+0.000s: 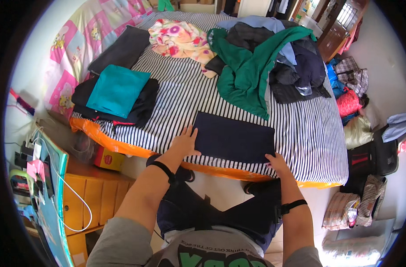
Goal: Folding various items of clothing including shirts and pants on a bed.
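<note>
Both hands [183, 142] [278, 163] touch folded cloth [233, 137] (dark navy).

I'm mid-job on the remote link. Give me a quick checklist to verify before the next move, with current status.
1. Navy cloth lying flat on the striped sheet: ok, folded into a rectangle.
2. Left hand placed: ok, spread at the cloth's left edge.
3. Right hand placed: ok, at the near right corner.
4. Right hand's grip: cannot tell whether it pinches the corner.
5. Green garment apart from the cloth: ok, though its tip is close.
6. Inner layers aligned: cannot tell, hidden.
</note>
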`<state>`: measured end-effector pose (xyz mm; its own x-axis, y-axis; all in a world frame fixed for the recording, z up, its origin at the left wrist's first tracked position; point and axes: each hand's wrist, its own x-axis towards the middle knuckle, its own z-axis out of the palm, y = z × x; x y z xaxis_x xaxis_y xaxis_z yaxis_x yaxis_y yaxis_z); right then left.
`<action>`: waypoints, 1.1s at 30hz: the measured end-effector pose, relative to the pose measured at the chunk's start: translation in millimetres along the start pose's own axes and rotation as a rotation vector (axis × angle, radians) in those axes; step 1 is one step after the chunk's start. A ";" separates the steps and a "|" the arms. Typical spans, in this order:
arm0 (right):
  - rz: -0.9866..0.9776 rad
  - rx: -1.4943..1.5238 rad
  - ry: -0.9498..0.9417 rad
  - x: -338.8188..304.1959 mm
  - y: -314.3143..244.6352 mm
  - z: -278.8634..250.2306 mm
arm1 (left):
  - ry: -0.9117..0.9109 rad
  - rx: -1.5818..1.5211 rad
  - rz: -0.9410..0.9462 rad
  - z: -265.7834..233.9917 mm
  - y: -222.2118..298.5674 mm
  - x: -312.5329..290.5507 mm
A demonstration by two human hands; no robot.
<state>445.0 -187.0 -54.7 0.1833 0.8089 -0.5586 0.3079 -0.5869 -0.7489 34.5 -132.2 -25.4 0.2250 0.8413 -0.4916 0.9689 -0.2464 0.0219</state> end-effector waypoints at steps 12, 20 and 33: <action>-0.619 -0.231 0.121 6.6 -102.5 75.4 | 0.079 0.007 -0.029 11.7 1.2 2.8; -0.906 -0.447 0.074 -9.6 -133.2 197.0 | 0.072 0.035 -0.040 12.8 -0.2 -2.0; -0.739 -0.538 -0.311 -3.5 -105.0 240.4 | -0.025 0.114 -0.045 11.7 -2.7 -2.5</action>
<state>187.6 -136.5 -59.8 -0.4603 0.8768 -0.1392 0.6466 0.2237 -0.7293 30.2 -139.2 -34.5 0.1778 0.8406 -0.5117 0.9596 -0.2633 -0.0991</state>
